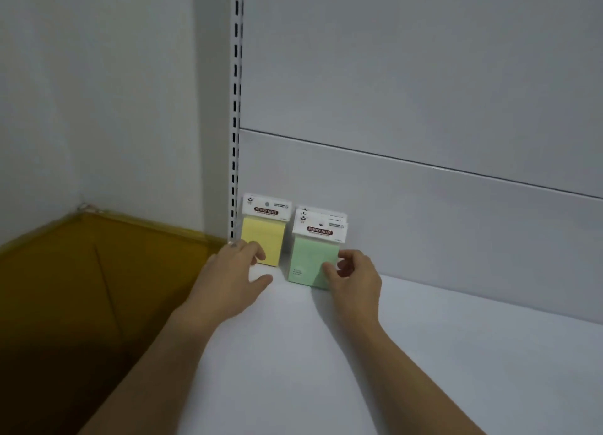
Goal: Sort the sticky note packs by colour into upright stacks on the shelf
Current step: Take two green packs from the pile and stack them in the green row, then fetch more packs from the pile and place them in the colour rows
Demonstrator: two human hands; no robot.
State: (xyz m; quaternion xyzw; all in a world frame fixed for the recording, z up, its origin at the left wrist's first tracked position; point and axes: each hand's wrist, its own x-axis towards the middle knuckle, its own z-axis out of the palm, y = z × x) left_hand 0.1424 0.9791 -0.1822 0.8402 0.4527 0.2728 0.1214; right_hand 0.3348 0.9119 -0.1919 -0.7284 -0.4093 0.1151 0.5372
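While both arms reach forward over the white shelf [424, 353], the head view shows two colours standing side by side at its far left end, against the grey back panel [440, 212]. The yellow pack [265, 237] stands upright just beside the slotted upright [235, 108], its white header card on top reading "STICKY NOTE". Just to its right, with a narrow gap between, stands the green stack [311, 260]: one green pack in front, and further white header cards showing behind it, one behind another.

The left hand [233, 271] lies at the yellow pack's lower left corner. Its fingertips rest against the front of the pack, and the thumb is spread away over the shelf, so nothing is clasped. The right hand [357, 279] pinches the green stack at its lower right: the thumb presses on the front face and the fingers curl round the right edge.

Left of the shelf, lower down, lies a brownish-yellow floor [81, 287] below a pale wall [98, 75].
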